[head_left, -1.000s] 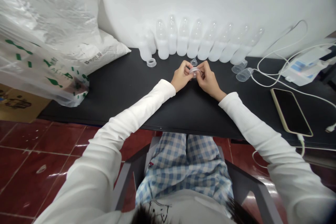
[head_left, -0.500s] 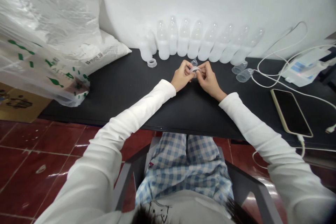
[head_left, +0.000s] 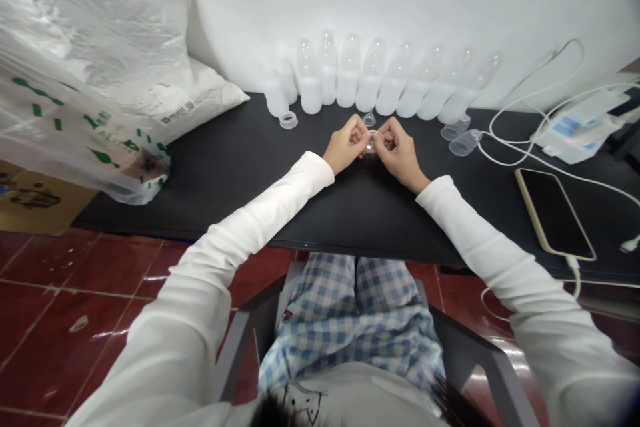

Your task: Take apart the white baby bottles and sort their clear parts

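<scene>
A translucent bottle collar ring (head_left: pixel 371 144) is pinched between my two hands, just above the black table. My left hand (head_left: pixel 346 145) grips its left side and my right hand (head_left: pixel 399 155) its right side, thumbs on the near edge. Something clear shows inside the ring, partly covered by the fingers. Just beyond the hands lies a clear silicone teat (head_left: pixel 369 120). Several white baby bottles with clear domed caps (head_left: pixel 349 85) stand in a row along the wall. To their left are uncapped bottles (head_left: pixel 276 97), with another collar ring (head_left: pixel 289 121) in front.
Two clear caps (head_left: pixel 466 143) lie on the right, near white cables (head_left: pixel 505 161) and a white power strip (head_left: pixel 575 130). A phone (head_left: pixel 556 213) rests at the table's right front. Plastic bags (head_left: pixel 125 167) and a cardboard box (head_left: pixel 45 203) crowd the left.
The ring has tilted between my fingers, and my thumbs have shifted slightly on its edge. Both hands stay in nearly the same place; the bottles have not moved.
</scene>
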Demonstrator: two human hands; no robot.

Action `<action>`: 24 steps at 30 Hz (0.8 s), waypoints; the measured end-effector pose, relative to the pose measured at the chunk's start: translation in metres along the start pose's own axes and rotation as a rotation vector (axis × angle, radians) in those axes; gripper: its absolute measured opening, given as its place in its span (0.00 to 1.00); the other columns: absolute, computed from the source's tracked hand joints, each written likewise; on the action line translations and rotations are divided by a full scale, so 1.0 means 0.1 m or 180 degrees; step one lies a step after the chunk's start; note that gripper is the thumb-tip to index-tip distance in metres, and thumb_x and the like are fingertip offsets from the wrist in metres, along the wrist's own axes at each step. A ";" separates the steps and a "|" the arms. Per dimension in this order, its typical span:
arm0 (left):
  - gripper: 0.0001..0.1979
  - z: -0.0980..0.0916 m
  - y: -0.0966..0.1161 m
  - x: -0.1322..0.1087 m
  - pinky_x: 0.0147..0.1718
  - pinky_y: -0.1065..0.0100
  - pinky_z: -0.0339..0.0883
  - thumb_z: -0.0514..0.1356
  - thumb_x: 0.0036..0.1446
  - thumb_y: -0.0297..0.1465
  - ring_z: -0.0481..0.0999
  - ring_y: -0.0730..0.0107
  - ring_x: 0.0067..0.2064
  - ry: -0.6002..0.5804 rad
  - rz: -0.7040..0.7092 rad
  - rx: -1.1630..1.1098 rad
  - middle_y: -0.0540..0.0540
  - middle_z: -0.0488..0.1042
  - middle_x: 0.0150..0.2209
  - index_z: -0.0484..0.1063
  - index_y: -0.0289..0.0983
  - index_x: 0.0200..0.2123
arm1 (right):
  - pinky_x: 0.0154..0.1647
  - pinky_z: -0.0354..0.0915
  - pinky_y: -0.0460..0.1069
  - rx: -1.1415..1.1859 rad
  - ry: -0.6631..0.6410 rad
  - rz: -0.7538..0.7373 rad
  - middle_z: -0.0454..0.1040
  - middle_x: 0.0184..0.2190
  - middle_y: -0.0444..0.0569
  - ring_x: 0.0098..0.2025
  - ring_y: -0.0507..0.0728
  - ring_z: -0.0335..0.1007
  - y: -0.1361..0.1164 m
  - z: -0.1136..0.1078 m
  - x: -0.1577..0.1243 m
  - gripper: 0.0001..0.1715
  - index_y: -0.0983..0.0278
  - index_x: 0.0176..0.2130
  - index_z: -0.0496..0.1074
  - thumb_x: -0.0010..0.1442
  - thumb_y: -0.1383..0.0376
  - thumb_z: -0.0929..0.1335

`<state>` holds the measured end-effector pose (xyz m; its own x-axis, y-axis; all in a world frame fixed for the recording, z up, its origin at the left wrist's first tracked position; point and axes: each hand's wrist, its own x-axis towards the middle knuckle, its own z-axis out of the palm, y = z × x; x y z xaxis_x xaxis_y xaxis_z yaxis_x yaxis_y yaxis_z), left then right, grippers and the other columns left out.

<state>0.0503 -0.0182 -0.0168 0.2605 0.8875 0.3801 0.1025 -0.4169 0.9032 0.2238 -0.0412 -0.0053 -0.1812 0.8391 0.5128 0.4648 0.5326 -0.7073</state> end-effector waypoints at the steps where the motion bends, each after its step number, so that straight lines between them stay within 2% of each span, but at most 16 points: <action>1: 0.11 0.00 0.01 0.00 0.28 0.74 0.72 0.66 0.66 0.38 0.74 0.78 0.24 -0.0005 -0.0007 0.0002 0.56 0.74 0.24 0.69 0.40 0.38 | 0.31 0.69 0.53 -0.0012 0.0018 0.0022 0.66 0.21 0.41 0.25 0.55 0.65 -0.01 0.00 -0.01 0.30 0.58 0.41 0.69 0.67 0.35 0.65; 7: 0.11 0.02 0.01 0.02 0.28 0.74 0.73 0.66 0.66 0.36 0.76 0.77 0.25 0.0015 -0.0297 -0.0230 0.56 0.74 0.25 0.67 0.39 0.38 | 0.32 0.74 0.55 0.0278 -0.0061 0.0153 0.73 0.25 0.44 0.27 0.57 0.72 0.06 0.04 0.00 0.33 0.57 0.45 0.69 0.66 0.33 0.65; 11: 0.13 0.01 -0.06 0.07 0.35 0.72 0.78 0.68 0.64 0.36 0.81 0.76 0.30 0.0101 -0.0429 -0.0600 0.53 0.77 0.31 0.67 0.39 0.41 | 0.34 0.75 0.55 0.0517 -0.0155 0.0149 0.76 0.29 0.45 0.30 0.57 0.75 0.15 0.07 0.04 0.36 0.56 0.49 0.66 0.64 0.30 0.65; 16: 0.17 0.01 -0.14 0.10 0.41 0.70 0.78 0.72 0.60 0.35 0.82 0.76 0.34 0.0086 -0.0333 -0.0734 0.52 0.79 0.34 0.68 0.38 0.43 | 0.34 0.74 0.56 0.0533 -0.0118 0.0130 0.76 0.29 0.44 0.29 0.56 0.73 0.18 0.06 0.04 0.36 0.56 0.49 0.64 0.62 0.30 0.66; 24: 0.14 0.03 -0.06 0.06 0.37 0.71 0.75 0.71 0.60 0.28 0.79 0.78 0.31 0.0036 -0.0385 -0.0576 0.54 0.78 0.32 0.66 0.39 0.40 | 0.29 0.71 0.55 0.0406 -0.0063 0.0177 0.74 0.26 0.42 0.26 0.56 0.70 0.12 0.05 0.02 0.33 0.56 0.48 0.65 0.62 0.34 0.69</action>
<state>0.0538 -0.0106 -0.0198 0.2458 0.9315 0.2680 -0.0419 -0.2660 0.9631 0.2250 -0.0329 -0.0150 -0.1757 0.8692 0.4622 0.3610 0.4937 -0.7911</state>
